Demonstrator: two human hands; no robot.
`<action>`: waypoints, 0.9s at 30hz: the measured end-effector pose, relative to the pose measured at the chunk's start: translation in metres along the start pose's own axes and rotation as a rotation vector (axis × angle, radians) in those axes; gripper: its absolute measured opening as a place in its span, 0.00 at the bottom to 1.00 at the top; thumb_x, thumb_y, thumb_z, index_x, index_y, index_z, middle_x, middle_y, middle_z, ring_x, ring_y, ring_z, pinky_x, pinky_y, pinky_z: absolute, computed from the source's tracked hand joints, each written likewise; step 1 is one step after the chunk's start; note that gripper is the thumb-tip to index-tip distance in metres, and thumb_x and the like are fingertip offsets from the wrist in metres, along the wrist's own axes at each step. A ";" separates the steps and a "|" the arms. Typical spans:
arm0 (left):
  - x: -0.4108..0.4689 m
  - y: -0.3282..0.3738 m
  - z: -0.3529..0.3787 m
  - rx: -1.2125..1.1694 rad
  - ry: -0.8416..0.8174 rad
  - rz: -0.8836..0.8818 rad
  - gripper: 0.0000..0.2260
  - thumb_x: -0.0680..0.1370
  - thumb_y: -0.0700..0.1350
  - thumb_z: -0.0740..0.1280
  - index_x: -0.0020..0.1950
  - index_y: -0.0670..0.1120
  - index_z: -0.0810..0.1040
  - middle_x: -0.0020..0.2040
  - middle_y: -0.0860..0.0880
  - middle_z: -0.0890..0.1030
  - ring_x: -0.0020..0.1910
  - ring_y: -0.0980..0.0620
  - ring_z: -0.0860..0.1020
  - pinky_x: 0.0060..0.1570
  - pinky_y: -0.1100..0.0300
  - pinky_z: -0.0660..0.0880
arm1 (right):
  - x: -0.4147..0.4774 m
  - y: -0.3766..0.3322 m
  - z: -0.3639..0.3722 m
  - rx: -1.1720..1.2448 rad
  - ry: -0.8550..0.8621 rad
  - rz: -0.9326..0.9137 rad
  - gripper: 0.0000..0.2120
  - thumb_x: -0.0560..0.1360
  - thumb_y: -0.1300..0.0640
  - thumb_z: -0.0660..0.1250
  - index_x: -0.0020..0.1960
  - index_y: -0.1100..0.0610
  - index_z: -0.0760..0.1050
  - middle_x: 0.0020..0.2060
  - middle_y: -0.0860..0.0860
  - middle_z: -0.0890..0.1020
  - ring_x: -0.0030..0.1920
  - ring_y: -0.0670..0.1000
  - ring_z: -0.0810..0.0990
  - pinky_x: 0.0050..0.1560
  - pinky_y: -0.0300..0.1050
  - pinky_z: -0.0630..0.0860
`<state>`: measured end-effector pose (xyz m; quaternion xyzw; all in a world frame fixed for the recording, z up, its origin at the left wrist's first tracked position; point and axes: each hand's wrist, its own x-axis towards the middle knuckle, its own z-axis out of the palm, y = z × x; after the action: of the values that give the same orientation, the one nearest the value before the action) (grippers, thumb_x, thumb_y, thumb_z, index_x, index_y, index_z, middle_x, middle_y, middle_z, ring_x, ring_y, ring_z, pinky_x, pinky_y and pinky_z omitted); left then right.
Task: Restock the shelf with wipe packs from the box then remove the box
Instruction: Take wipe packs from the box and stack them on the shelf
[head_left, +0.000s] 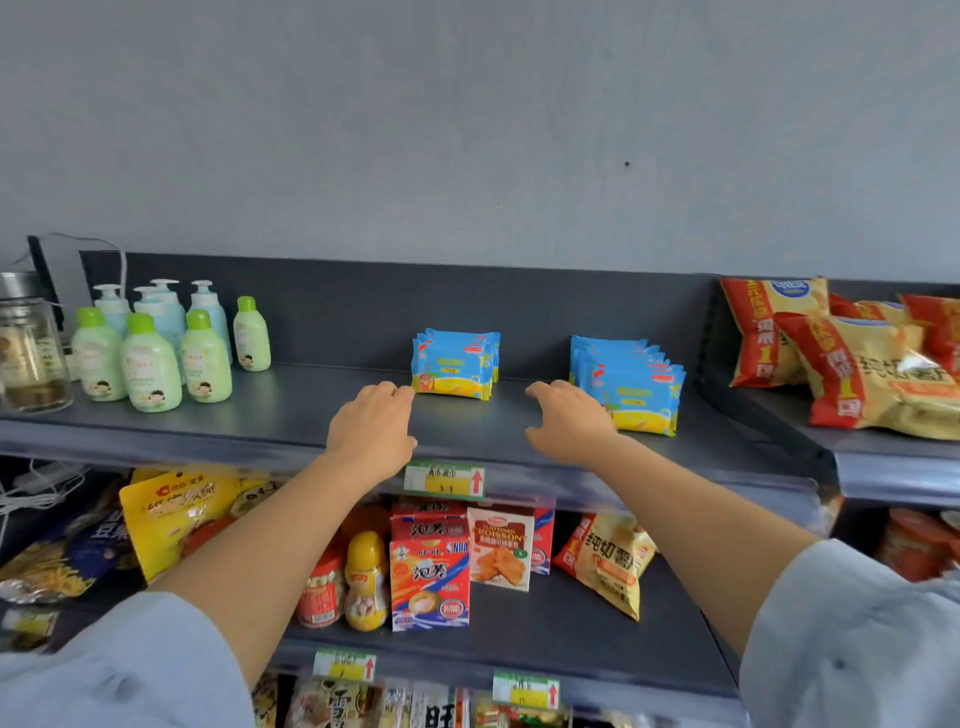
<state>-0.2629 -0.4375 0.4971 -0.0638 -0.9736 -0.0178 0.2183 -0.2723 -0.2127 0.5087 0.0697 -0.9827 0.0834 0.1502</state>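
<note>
— Hands first: what are yours doing over that shelf (291, 415)?

— Your left hand (371, 431) and right hand (569, 423) both reach over the top shelf, apart from each other, fingers loosely bent, holding nothing; the left fingertips are at the near corner of the left row of wipe packs (454, 364); the right hand is just beside the near end of the right row of wipe packs (631, 387), and I cannot tell whether it touches.

— Why do the packs stand like that?

— Each row stands upright, fronts forward, one pack behind another, so a shopper reads the face and takes the first; the bare strip between the rows lies just above the price tag (444, 480), which I judge marks their slot.

— And the box?

— Not in view; you cannot say from here whether packs remain in it; with empty hands at the rows, I judge you are squaring them up or about to fetch more.

— Anything to mind?

— Lotion bottles (150, 358) on the left and snack bags (857, 364) on the right border the space; keep the rows inside it; the packs look soft and slick, so a nudge at one corner may topple a row.
</note>
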 end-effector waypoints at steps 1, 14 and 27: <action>-0.010 0.001 -0.003 -0.003 0.001 0.007 0.24 0.77 0.50 0.67 0.70 0.46 0.66 0.66 0.48 0.71 0.66 0.48 0.69 0.55 0.53 0.74 | -0.013 -0.001 -0.002 -0.004 0.009 0.009 0.25 0.76 0.56 0.64 0.72 0.55 0.64 0.65 0.54 0.71 0.63 0.57 0.72 0.55 0.50 0.74; -0.144 0.038 -0.031 -0.034 -0.050 0.114 0.21 0.76 0.48 0.69 0.66 0.46 0.69 0.61 0.48 0.75 0.62 0.47 0.73 0.53 0.52 0.76 | -0.189 0.008 -0.019 -0.071 -0.069 0.171 0.22 0.74 0.59 0.62 0.67 0.55 0.67 0.60 0.55 0.72 0.62 0.57 0.71 0.47 0.48 0.73; -0.214 0.150 -0.013 -0.068 -0.175 0.210 0.21 0.76 0.48 0.69 0.67 0.47 0.69 0.63 0.48 0.74 0.63 0.46 0.72 0.52 0.52 0.75 | -0.310 0.098 -0.022 -0.145 -0.186 0.249 0.23 0.75 0.56 0.64 0.69 0.55 0.66 0.63 0.56 0.71 0.64 0.58 0.70 0.55 0.51 0.73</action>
<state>-0.0457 -0.3146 0.4185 -0.1741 -0.9758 -0.0221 0.1307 0.0114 -0.0786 0.4207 -0.0560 -0.9968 0.0234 0.0520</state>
